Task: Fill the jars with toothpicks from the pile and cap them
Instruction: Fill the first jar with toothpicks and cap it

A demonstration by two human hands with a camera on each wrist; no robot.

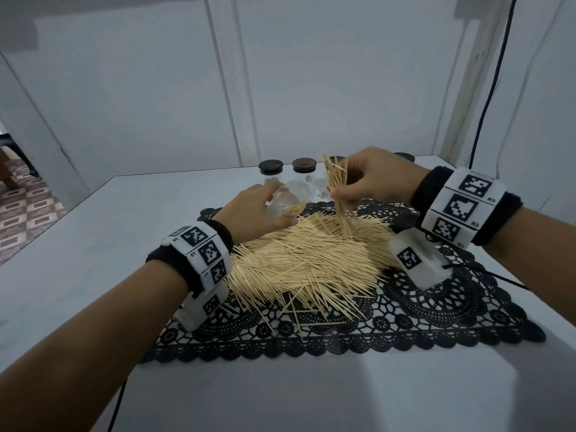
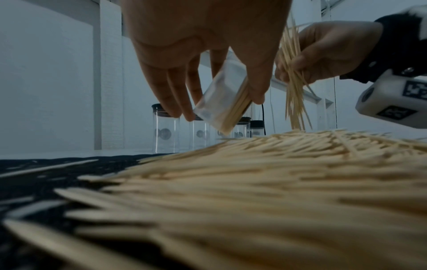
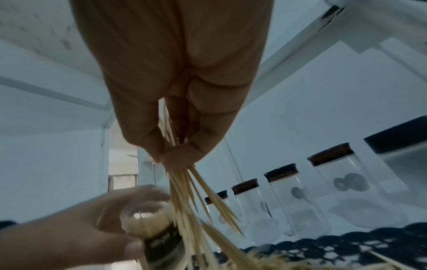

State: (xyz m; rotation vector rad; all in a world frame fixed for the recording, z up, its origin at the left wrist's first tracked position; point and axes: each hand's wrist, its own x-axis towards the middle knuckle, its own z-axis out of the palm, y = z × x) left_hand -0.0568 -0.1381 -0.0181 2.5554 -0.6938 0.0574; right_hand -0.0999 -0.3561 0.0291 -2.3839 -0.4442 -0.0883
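My left hand (image 1: 265, 210) grips a clear open jar (image 1: 288, 199) tilted on its side above the far edge of the toothpick pile (image 1: 308, 260); a layer of toothpicks lies inside the jar (image 2: 221, 102). My right hand (image 1: 371, 182) pinches a bundle of toothpicks (image 1: 338, 194) held roughly upright, its lower ends touching the pile just right of the jar's mouth. In the right wrist view the bundle (image 3: 194, 197) fans out below my fingertips beside the jar (image 3: 150, 224). Capped empty jars (image 1: 270, 171) stand in a row behind.
The pile lies on a black lace mat (image 1: 436, 310) on a white table (image 1: 93, 244). Several capped clear jars (image 3: 284, 193) line the table's far edge by the wall. A black cable (image 1: 486, 98) hangs at the right.
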